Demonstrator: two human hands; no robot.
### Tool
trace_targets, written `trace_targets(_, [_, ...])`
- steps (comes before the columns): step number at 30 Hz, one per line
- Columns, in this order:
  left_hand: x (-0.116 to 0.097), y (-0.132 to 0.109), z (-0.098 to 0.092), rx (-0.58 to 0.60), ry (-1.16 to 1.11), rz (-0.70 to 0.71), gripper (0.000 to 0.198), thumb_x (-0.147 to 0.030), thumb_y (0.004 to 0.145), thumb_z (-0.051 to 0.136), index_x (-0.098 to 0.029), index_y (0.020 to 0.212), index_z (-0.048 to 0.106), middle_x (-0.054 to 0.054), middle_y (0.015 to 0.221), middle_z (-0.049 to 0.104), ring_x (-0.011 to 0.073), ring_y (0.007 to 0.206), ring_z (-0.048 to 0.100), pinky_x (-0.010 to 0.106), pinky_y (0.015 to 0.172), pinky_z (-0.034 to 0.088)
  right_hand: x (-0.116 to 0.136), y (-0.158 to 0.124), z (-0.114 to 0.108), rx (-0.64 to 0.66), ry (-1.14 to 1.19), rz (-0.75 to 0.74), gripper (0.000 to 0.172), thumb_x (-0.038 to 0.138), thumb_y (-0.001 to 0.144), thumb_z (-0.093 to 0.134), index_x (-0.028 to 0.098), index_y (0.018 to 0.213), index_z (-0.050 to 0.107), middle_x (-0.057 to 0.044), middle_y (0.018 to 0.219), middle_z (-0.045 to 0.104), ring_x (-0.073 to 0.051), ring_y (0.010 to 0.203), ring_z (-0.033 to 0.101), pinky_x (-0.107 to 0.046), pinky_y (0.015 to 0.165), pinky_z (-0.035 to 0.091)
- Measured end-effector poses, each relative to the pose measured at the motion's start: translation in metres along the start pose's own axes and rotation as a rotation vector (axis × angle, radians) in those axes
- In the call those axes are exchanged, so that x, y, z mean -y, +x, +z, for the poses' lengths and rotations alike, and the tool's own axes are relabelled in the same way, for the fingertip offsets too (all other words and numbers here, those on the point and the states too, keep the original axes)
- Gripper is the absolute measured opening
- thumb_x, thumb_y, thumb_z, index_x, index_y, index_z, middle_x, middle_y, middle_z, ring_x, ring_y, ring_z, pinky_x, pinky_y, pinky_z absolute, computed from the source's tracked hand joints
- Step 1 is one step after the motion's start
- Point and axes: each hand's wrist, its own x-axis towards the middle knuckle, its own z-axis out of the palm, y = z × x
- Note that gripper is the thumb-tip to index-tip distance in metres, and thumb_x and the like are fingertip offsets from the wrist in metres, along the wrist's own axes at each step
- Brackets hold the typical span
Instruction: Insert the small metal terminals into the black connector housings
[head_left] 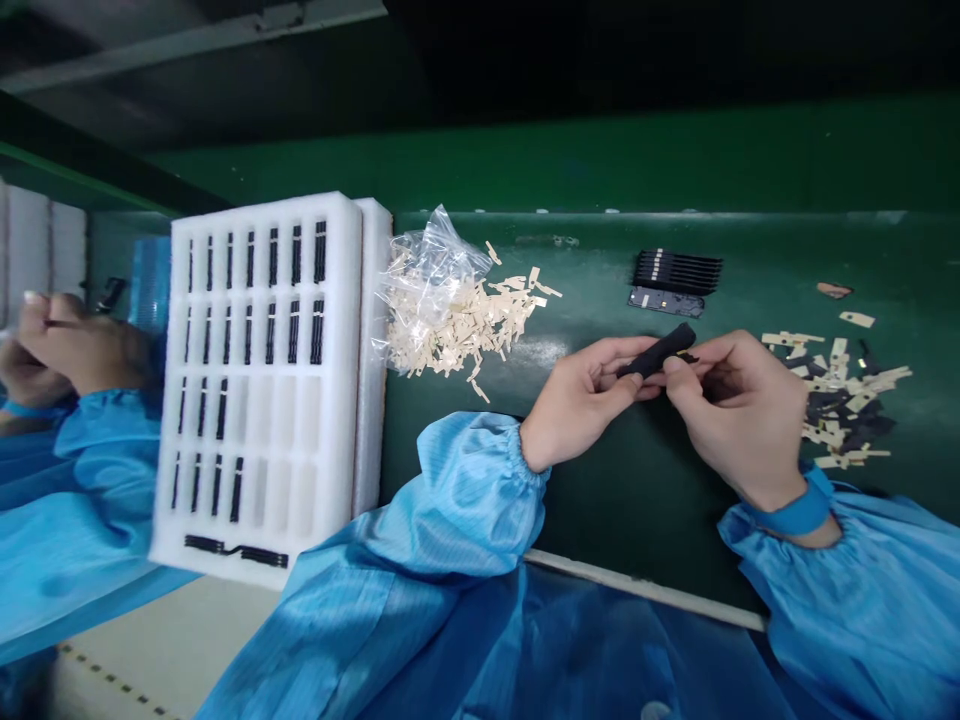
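A dark flat strip-shaped piece [660,350] is held tilted above the green bench, its upper end towards the right. My left hand [581,400] is closed on its lower end between thumb and fingers. My right hand [739,410] pinches a small black bit with a yellowish spot [686,356] at the strip's right side; whether the bit is joined to it cannot be made out. Just beyond the hands lies a row of thin black parts [679,272] with pale marks, and a dark circuit board [666,302] in front of it.
Left of me, a white foam tray [259,400] holds black parts in slots. A clear plastic bag [442,250] rests on a heap of cream tabs [457,325]. Cream and black scraps [847,405] lie at right. At far left are a co-worker's hands [75,345].
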Motion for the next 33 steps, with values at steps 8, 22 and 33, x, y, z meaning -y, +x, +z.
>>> trace_targets(8, [0.0, 0.0, 0.007, -0.148, 0.081, 0.022, 0.034, -0.036, 0.085, 0.08, -0.015, 0.107, 0.066, 0.006, 0.097, 0.076, 0.0165, 0.091, 0.075, 0.031, 0.089, 0.061, 0.006, -0.003, 0.004, -0.097, -0.321, -0.385, 0.008, 0.021, 0.088, 0.071, 0.023, 0.09, 0.064, 0.001, 0.072, 0.069, -0.015, 0.059, 0.065, -0.027, 0.056, 0.049])
trace_targets(22, [-0.004, -0.001, 0.008, -0.144, -0.016, -0.008, 0.051, -0.045, 0.084, 0.08, -0.017, 0.123, 0.063, 0.009, 0.102, 0.079, 0.0209, 0.094, 0.078, 0.033, 0.085, 0.063, 0.002, 0.001, -0.006, -0.31, -0.18, -0.198, 0.01, 0.029, 0.094, 0.067, 0.019, 0.096, 0.068, -0.001, 0.071, 0.067, -0.014, 0.056, 0.061, -0.028, 0.056, 0.049])
trace_targets(33, [-0.011, -0.001, 0.01, -0.098, 0.027, -0.018, 0.04, -0.042, 0.087, 0.077, -0.015, 0.107, 0.057, 0.013, 0.101, 0.08, 0.019, 0.088, 0.078, 0.025, 0.073, 0.059, 0.004, 0.002, -0.004, -0.212, -0.204, -0.269, 0.006, 0.026, 0.094, 0.066, 0.02, 0.093, 0.068, 0.0, 0.072, 0.069, -0.013, 0.057, 0.062, -0.027, 0.056, 0.048])
